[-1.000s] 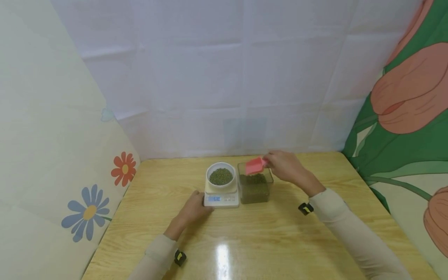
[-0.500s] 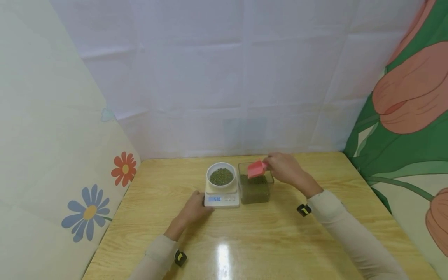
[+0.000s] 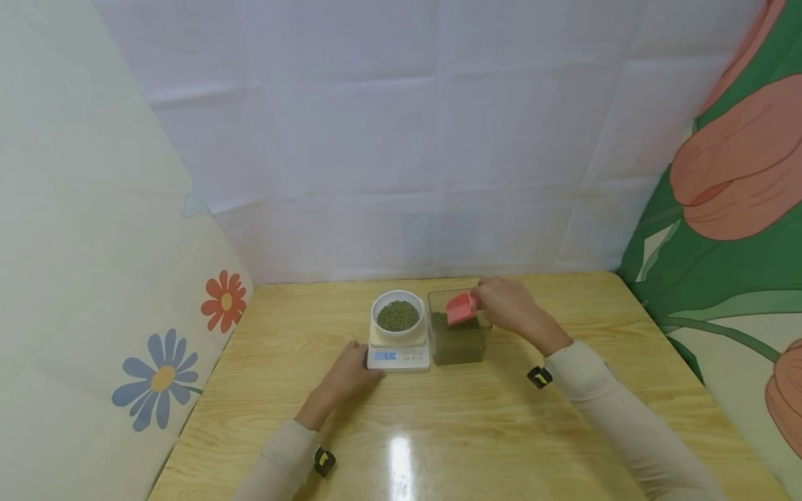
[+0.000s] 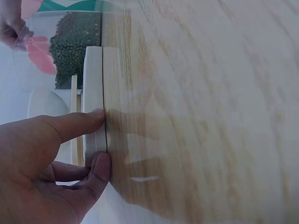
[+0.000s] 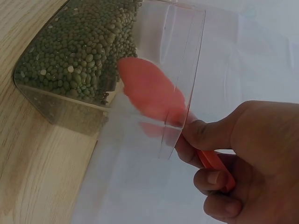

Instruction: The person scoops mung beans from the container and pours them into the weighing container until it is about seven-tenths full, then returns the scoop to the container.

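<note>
A white kitchen scale [image 3: 399, 358] with a lit display bears a white bowl [image 3: 376, 323] of green mung beans [image 3: 397, 316]. My left hand [image 3: 349, 372] grips the scale's front left corner; in the left wrist view the thumb and curled fingers [image 4: 100, 170] lie against its edge. To the right of the scale stands a clear plastic box [image 3: 459, 351] partly filled with mung beans [image 5: 74, 56]. My right hand [image 3: 509, 306] grips the handle of a pink scoop [image 3: 461, 308], its blade tipped down inside the box, just at the beans' surface. Whether the scoop bears beans is hidden.
The things stand on a wooden table [image 3: 438, 431] near its back edge, before a white cloth backdrop [image 3: 351, 139]. Flower-printed panels flank the table at left and right. Each wrist carries a small black camera mount [image 3: 539, 377].
The right hand has lowered the scoop slightly and moved it a little right, deeper into the box. The left hand, scale and bowl stay put.
</note>
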Demonstrator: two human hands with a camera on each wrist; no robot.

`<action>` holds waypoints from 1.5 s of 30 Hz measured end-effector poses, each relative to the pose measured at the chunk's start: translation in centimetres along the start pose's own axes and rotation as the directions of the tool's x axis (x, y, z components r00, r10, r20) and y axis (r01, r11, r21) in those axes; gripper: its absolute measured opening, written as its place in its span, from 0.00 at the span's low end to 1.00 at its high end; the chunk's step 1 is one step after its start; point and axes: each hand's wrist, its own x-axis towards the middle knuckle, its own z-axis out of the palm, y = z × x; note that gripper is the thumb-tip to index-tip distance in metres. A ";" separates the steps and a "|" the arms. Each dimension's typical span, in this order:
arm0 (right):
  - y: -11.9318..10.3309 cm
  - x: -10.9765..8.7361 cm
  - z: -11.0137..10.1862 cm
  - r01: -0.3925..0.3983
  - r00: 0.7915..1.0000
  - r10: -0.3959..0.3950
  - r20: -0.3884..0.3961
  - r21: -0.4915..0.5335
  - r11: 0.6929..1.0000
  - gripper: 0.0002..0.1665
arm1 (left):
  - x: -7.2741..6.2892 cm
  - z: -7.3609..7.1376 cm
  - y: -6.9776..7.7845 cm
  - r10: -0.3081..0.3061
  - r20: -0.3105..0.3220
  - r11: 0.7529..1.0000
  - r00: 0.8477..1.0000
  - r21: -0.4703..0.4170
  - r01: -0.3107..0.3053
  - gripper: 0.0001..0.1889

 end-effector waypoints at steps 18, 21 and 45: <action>-0.8 0.4 0.8 0.016 1.000 -0.015 0.017 -0.023 1.000 0.07 | 0.1 -0.1 -0.1 -0.002 0.008 1.000 1.000 -0.008 0.002 0.22; -0.8 0.5 1.1 0.021 1.000 -0.021 0.008 -0.030 0.999 0.06 | 0.1 -0.1 -0.1 0.001 0.006 1.000 1.000 -0.004 -0.001 0.23; -1.3 1.1 1.8 0.041 0.999 -0.042 -0.035 -0.012 0.999 0.08 | 0.1 0.0 -0.1 0.013 0.001 1.000 1.000 0.016 -0.013 0.22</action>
